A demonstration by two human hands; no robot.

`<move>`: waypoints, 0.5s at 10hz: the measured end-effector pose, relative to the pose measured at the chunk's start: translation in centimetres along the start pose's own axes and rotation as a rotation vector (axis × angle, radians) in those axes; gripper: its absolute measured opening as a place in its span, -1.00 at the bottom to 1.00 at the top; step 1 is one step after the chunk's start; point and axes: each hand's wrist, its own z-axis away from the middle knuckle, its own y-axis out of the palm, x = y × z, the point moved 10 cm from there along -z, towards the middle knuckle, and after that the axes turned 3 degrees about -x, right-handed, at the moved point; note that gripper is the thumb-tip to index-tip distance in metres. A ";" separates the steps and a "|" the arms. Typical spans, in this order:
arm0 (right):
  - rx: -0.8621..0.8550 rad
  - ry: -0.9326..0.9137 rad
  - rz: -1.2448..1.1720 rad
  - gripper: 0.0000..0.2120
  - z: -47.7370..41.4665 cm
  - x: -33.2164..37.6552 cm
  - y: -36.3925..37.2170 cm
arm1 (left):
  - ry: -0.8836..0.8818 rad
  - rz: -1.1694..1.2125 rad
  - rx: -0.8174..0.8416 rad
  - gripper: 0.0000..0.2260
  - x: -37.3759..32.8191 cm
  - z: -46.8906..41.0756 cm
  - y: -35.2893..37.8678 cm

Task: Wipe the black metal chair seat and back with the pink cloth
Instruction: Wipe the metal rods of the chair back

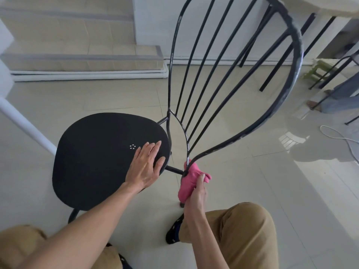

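Note:
The black metal chair has a round black seat point(97, 158) at centre left and a tall curved back of thin rods point(213, 78) rising to the upper right. My left hand point(145, 166) lies flat on the seat's right edge, fingers straight. My right hand point(196, 195) grips the pink cloth point(189, 181), which is wrapped around the lower end of the back frame where it meets the rear leg. The rods' paint looks chipped in places.
Tiled steps point(83, 55) stand at the back left. Black table legs point(281, 61) and a green stool point(318, 70) are at the back right. A white cable point(334, 136) lies on the shiny floor. My knees in tan trousers point(248, 235) are at the bottom.

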 end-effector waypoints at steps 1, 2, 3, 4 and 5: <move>0.042 -0.037 0.109 -0.68 -6.0 -3.5 -0.3 | 0.016 -0.030 -0.002 -0.45 0.0 0.2 0.2; 0.063 -0.032 0.122 -0.52 -10.6 -5.2 -1.6 | 0.030 -0.066 -0.003 -0.44 0.1 0.1 0.2; 0.103 -0.058 0.203 -0.57 -6.0 0.1 0.1 | 0.034 -0.078 -0.007 -0.43 0.0 0.3 0.5; 0.204 -0.182 0.339 -0.63 -1.6 5.9 2.3 | 0.011 -0.026 -0.010 -0.43 0.0 -0.1 0.2; 0.265 -0.228 0.409 -0.59 0.8 9.4 4.0 | 0.033 -0.028 -0.051 -0.43 -0.7 -1.9 -1.1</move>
